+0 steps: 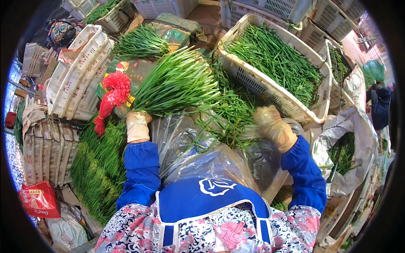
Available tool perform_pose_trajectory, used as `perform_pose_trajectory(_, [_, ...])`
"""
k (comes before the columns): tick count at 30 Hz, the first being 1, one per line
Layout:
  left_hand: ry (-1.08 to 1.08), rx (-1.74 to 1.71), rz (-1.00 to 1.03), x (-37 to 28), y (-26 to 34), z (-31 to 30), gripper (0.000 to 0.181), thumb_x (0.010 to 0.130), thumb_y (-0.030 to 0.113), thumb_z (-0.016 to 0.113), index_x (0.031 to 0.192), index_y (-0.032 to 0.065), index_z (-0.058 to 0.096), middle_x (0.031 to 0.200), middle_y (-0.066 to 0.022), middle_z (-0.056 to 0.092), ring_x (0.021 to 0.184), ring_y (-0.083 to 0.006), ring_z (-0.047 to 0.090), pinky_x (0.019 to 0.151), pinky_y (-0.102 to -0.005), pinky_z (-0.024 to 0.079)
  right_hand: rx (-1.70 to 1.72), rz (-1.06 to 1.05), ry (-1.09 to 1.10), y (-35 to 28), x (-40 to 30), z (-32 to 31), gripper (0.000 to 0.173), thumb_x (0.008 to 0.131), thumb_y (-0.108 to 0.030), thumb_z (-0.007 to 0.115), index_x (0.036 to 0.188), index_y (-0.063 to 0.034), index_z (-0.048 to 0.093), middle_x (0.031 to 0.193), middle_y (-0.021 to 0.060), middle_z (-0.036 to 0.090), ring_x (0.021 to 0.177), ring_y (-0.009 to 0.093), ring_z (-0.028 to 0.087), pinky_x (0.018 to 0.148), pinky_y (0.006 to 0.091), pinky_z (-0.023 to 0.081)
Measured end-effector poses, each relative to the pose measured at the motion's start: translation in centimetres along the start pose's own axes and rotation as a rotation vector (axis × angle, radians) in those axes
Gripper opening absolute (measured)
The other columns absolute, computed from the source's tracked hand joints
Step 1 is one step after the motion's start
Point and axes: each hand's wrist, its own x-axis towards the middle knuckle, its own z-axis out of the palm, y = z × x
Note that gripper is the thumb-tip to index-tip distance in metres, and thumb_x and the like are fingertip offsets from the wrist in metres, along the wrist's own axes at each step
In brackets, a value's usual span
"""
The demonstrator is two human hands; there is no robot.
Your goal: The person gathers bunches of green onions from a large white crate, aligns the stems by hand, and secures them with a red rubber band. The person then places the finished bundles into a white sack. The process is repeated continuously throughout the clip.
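My left hand, in a pale glove, is closed around the leafy lower end of a large bunch of garlic chives, whose pale ends fan out to the upper right. Beside that hand lies a bundle of red plastic ties. My right hand, gloved and blurred, is over the right side of the lap, near loose chive leaves; whether it holds anything cannot be told. Clear plastic sheeting covers the lap. Another chive bunch rests on a green printed sack.
A white plastic crate full of chives stands at the upper right. Stacked crates stand at the left, above a large heap of chives. An open white sack with greens stands at the right. A person is at the far right.
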Motion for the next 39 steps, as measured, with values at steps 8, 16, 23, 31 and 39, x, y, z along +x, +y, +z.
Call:
perform_pose_trajectory(8, [0.013,-0.01,-0.008,-0.5,0.0,-0.1,0.033,0.094,0.03,0.057,0.112,0.0046,0.067,0.104,-0.015,0.07,0.092,-0.0312,0.068,0.085,-0.0471,0.055,0.682,-0.169,0.949,-9.9,8.9,-6.4,0.02,0.084,-0.026,0.073,0.098,-0.0121,0.07,0.086,0.0101,0.069,0.076,0.031,0.067,0.066,0.0407,0.055])
perform_pose_trajectory(16, [0.02,-0.012,0.017,0.3,0.8,-0.7,0.033,0.094,0.03,0.057,0.113,0.0047,0.067,0.105,-0.015,0.07,0.094,-0.0313,0.068,0.086,-0.0473,0.055,0.334,-0.18,0.564,-3.2,6.4,1.2,0.006,0.08,-0.013,0.068,0.074,-0.0123,0.065,0.067,0.0097,0.065,0.064,0.03,0.067,0.054,0.0394,0.052])
perform_pose_trajectory(23, [0.036,-0.021,0.017,0.5,0.3,-1.2,0.033,0.094,0.03,0.057,0.113,0.0048,0.067,0.106,-0.015,0.071,0.095,-0.0314,0.068,0.087,-0.0475,0.055,1.099,-0.103,0.569,1.3,3.1,-5.7,0.037,0.084,-0.031,0.076,0.111,-0.0055,0.074,0.107,0.014,0.072,0.101,0.031,0.069,0.089,0.0385,0.054])
perform_pose_trajectory(31, [0.052,-0.023,0.014,0.2,0.4,-1.4,0.034,0.095,0.03,0.057,0.114,0.0049,0.067,0.107,-0.0149,0.071,0.096,-0.0316,0.069,0.089,-0.0477,0.055,1.677,-0.031,0.436,-6.6,13.3,-7.7,0.04,0.086,-0.026,0.078,0.116,-0.0007,0.069,0.108,0.0121,0.074,0.096,0.022,0.068,0.09,0.0346,0.052])
perform_pose_trajectory(39, [0.063,-0.086,0.071,0.3,1.7,-0.4,0.034,0.095,0.03,0.057,0.115,0.005,0.067,0.108,-0.0149,0.071,0.097,-0.0317,0.069,0.09,-0.0479,0.056,1.833,-0.483,0.322,-7.9,9.6,-6.7,0.044,0.085,-0.014,0.079,0.125,-0.0003,0.066,0.117,0.0067,0.071,0.102,0.016,0.064,0.095,0.0332,0.051])
